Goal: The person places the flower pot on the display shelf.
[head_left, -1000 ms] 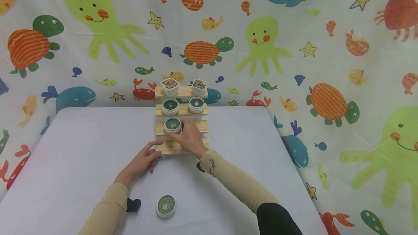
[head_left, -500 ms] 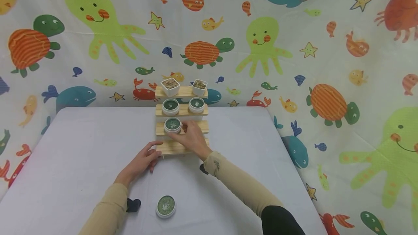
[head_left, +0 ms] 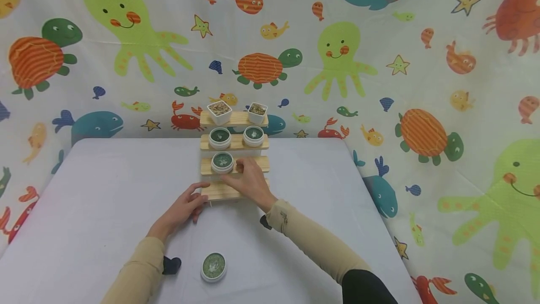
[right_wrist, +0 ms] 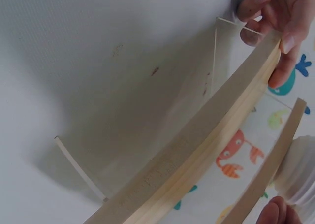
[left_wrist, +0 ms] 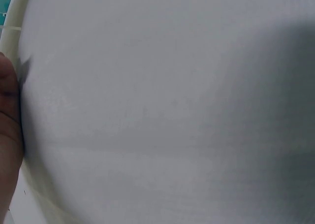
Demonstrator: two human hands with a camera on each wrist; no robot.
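Note:
A wooden tiered display rack (head_left: 219, 191) stands at mid table. On its second board from the front sits a white round jar (head_left: 222, 163) with a dark green patterned top. My right hand (head_left: 249, 179) is just to the right of this jar, thumb and fingertips beside it and holding nothing. In the right wrist view, right fingertips (right_wrist: 279, 211) show close to the jar's white side (right_wrist: 301, 172). My left hand (head_left: 185, 205) pinches the left end of the lowest board, as the right wrist view confirms. The left wrist view shows mostly white cloth.
Two more green-topped jars (head_left: 220, 138) stand on the board behind. The top board bears two square white cups (head_left: 220, 112) of dry brown bits. Near the front edge lies another jar (head_left: 213, 267) with a lighter green top. A sea-animal curtain (head_left: 270, 22) hangs behind the white tablecloth (head_left: 126, 177).
My right hand has let go of the jar and drawn slightly away to the right. The jar now sits slightly further left on its board. My left hand has stayed in place.

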